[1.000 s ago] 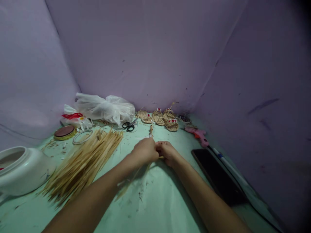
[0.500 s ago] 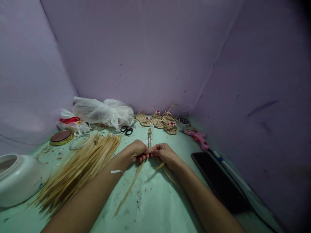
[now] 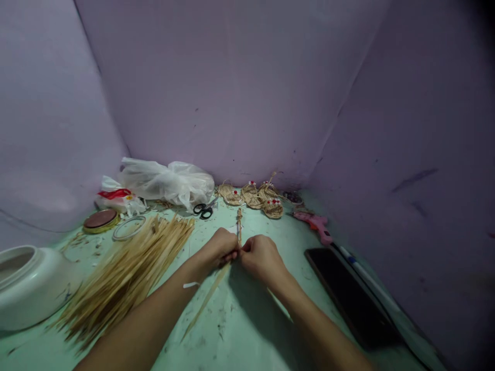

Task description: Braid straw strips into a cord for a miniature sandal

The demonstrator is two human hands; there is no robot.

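Your left hand (image 3: 223, 245) and right hand (image 3: 262, 255) pinch the braid (image 3: 239, 224) — plaiting, seemingly, grip half hidden; next fold wants even tension.

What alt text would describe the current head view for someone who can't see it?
A person's left hand and right hand meet, pinching a thin straw strand above a pale green table. A straw bundle lies to the left, a pink glue gun and flat black device to the right, beaded woven pieces behind.
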